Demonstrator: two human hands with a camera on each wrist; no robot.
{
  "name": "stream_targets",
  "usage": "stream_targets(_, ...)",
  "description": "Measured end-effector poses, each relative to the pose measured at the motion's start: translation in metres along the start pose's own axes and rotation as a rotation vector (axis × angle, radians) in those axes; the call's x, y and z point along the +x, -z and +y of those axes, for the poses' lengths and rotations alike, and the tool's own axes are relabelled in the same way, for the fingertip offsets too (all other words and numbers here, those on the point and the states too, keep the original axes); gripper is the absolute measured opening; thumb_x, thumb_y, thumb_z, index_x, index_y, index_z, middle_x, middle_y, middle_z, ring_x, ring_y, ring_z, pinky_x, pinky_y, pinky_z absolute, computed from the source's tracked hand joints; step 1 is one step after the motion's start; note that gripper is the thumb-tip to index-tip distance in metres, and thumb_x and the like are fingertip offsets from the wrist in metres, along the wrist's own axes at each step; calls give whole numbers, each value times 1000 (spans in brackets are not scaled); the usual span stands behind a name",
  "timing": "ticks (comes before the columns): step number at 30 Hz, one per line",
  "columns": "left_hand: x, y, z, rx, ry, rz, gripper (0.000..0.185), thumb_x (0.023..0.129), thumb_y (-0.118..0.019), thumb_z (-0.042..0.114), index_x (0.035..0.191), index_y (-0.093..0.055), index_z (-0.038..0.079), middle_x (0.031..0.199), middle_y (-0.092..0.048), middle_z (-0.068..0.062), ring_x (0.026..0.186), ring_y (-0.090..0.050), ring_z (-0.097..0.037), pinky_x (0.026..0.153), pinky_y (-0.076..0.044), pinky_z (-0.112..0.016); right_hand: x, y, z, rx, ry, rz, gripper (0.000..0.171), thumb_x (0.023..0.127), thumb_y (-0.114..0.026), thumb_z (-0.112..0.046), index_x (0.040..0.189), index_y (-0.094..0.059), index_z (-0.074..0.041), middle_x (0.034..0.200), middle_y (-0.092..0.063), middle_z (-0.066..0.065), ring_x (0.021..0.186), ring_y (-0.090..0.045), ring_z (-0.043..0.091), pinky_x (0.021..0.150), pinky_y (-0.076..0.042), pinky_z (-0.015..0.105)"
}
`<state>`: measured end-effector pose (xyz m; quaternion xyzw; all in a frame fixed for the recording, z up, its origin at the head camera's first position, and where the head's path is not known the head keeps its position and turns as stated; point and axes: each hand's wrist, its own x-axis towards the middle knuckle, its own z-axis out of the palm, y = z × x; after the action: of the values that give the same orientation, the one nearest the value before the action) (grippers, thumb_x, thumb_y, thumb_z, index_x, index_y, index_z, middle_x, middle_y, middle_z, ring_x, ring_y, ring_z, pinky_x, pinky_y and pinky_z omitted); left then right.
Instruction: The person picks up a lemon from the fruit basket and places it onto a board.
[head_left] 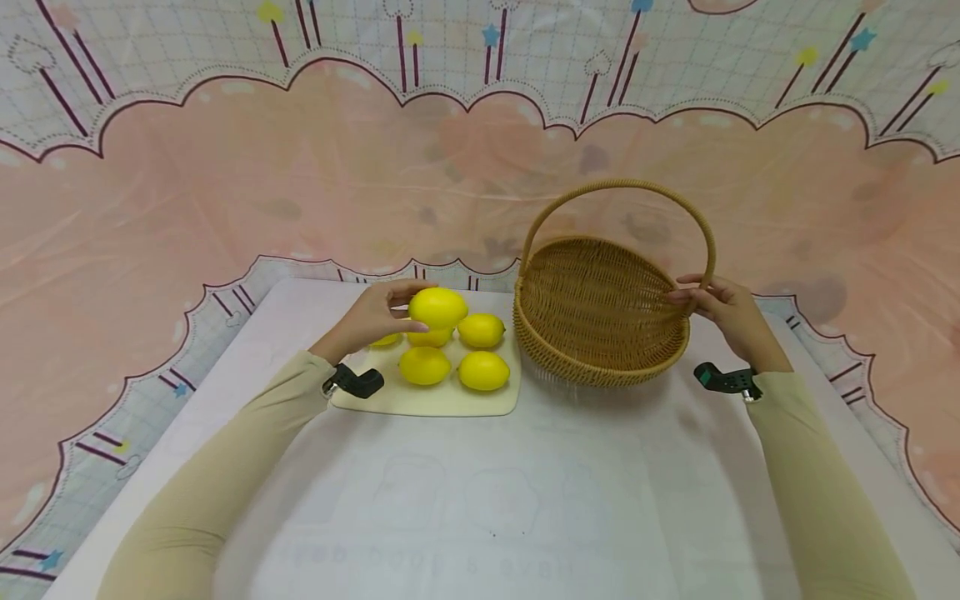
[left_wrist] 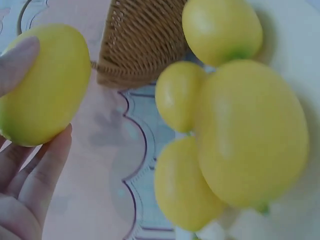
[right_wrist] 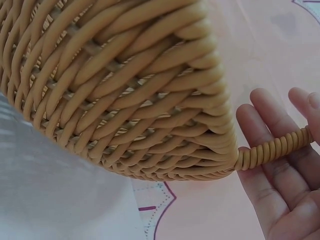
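Both arms reach forward in beige sleeves. The left hand (head_left: 372, 317), toward 11 o'clock, has fingers curled in a grip. The right hand (head_left: 726, 312), toward 1 o'clock, has fingers curled loosely.

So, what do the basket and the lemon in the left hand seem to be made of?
The basket looks like woven wicker or rattan, matt tan: round strands cross in the right wrist view, and its handle is coil-wrapped. The lemon in the left hand looks smooth, evenly yellow, slightly glossy; possibly plastic, but real fruit cannot be excluded.
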<state>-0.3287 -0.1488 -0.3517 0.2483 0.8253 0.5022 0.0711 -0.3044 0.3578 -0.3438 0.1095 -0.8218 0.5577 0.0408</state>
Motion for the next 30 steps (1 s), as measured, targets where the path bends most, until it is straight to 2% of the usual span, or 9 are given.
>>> stream_targets(3,-9,6,-8,5,1,23,64,77,-77,11,135,-51,8,139,-50,-12,124,-51,-30,101,-46,-40,-1,0,0,-13,10,-7,38,97,-49,-24,126,-53,1,95,-71,-17,95,-63,-6,81,-48,8)
stream_targets(12,-34,20,-32,55,59,84,62,78,-76,14,135,-51,7,136,-53,-15,124,-53,-32,99,-47,-36,-2,0,0,-86,-18,-1,51,97,-47,-32,131,-46,6,96,-69,-21,97,-61,-8,83,-45,5)
stream_targets(17,-48,25,-43,44,83,102,63,79,-76,14,135,-50,4,137,-51,-17,124,-51,-34,97,-47,-31,-1,1,0,-61,-10,5,51,97,-48,-31,129,-46,8,93,-70,-20,96,-61,-8,82,-46,6)
stream_targets(23,-65,28,-58,54,152,107,64,79,-75,14,136,-48,2,142,-45,-19,128,-48,-37,99,-44,-38,-2,1,0,-75,4,0,47,98,-46,-30,130,-48,4,96,-69,-20,98,-60,-7,83,-46,7)
stream_targets(30,-80,31,-72,92,182,112,64,80,-74,15,136,-46,1,143,-43,-21,129,-45,-40,100,-43,-42,-1,0,0,-79,-1,1,47,98,-46,-31,130,-48,4,96,-69,-21,98,-60,-6,83,-46,7)
